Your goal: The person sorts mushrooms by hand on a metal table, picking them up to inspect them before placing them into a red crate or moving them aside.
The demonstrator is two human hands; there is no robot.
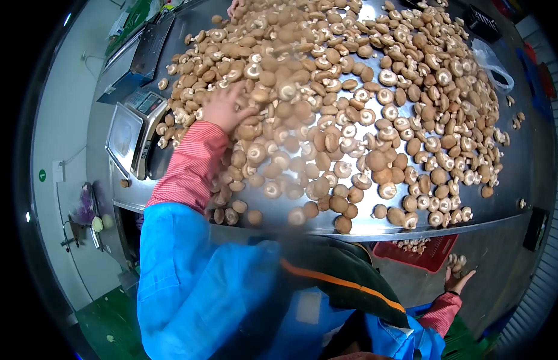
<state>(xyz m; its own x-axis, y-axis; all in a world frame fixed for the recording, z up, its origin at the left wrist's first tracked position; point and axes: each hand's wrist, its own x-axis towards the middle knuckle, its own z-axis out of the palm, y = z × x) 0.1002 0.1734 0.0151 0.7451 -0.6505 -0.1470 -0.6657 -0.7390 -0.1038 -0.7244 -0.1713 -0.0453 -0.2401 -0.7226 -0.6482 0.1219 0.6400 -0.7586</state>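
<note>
My left hand [227, 108], in a red-checked cuff, reaches onto a big spread of brown shiitake mushrooms [328, 143]. Its fingers are apart over the caps, and I see nothing held in them. Down at the right, below the table's front edge, my right hand [458, 281] has a few shiitake mushrooms [456, 261] at its fingers, with the thumb stretched out to the side. Near that hand is a red basket [442, 247] with mushrooms inside, partly hidden under the table edge.
A digital scale [138, 129] stands on the metal table [506, 198] at the left. A clear plastic bag [492, 65] lies at the right, and a black crate [482, 23] sits beyond it. Another person's hand [236, 7] shows at the far edge.
</note>
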